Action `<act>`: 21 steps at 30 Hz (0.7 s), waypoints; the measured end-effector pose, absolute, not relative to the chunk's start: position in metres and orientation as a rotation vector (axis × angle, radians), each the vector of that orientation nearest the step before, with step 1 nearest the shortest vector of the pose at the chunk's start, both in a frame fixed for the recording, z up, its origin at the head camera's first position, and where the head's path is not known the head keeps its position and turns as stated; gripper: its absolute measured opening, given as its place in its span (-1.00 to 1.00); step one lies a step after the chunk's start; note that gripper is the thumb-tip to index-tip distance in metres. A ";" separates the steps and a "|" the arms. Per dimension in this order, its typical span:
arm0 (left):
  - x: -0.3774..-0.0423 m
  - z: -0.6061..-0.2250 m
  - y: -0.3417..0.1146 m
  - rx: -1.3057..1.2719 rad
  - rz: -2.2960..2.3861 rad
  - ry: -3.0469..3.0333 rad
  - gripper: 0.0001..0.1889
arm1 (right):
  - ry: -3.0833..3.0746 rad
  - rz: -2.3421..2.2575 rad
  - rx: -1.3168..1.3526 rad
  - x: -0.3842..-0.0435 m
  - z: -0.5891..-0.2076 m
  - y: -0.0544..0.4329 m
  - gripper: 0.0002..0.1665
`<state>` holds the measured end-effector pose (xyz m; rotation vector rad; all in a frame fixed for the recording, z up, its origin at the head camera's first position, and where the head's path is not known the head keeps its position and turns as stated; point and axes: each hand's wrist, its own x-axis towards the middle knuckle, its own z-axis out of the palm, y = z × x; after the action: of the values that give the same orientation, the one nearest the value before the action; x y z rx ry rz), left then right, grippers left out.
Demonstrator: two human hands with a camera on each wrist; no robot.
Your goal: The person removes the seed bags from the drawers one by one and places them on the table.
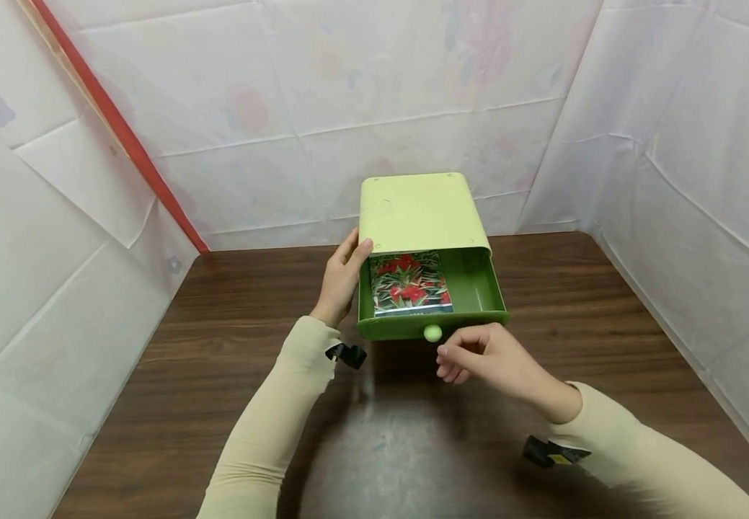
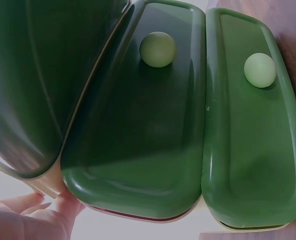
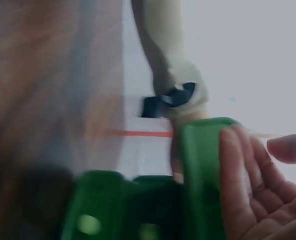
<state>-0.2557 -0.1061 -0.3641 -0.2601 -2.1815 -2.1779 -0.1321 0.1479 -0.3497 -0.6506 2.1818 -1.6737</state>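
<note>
A small drawer cabinet (image 1: 416, 213) with a pale green top sits on the table, its top drawer (image 1: 478, 281) pulled out toward me. Inside, on the left, lies a flat printed card (image 1: 406, 285) showing red flowers among green leaves. My left hand (image 1: 339, 281) rests against the cabinet's left side, thumb at the top's front corner. Beside the drawer's round light green knob (image 1: 433, 333), my right hand (image 1: 487, 360) hovers with loosely bent fingers and holds nothing. The right wrist view shows the thumb apart from the fingers (image 3: 238, 170), near the drawer's front.
Two lower drawers, a middle one (image 2: 137, 125) and a bottom one (image 2: 255, 135), are closed, each with a round knob. The dark wood table (image 1: 251, 303) has white sheeting (image 1: 322, 130) behind and at both sides. A red strip (image 1: 121, 130) runs down at the left.
</note>
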 end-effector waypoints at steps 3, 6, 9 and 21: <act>-0.255 -0.364 -0.106 -0.268 -2.174 -2.177 -0.29 | 2.247 -1.724 -0.791 -0.130 -0.332 0.152 -0.76; -0.255 -0.364 -0.106 -0.264 -2.179 -2.169 -0.29 | 2.371 -1.764 -0.942 -0.130 -0.314 0.155 -0.83; -0.255 -0.365 -0.106 -0.262 -2.184 -2.171 -0.28 | 2.580 -1.721 -1.129 -0.134 -0.299 0.156 -0.84; -0.255 -0.366 -0.104 -0.261 -2.183 -2.161 -0.26 | 3.072 -1.102 -1.387 -0.182 -0.294 0.145 -0.70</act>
<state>-0.2553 -0.1040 -0.3657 -0.2607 -2.1609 -2.1835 -0.1823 0.1453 -0.2944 -1.3875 3.0724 -1.1020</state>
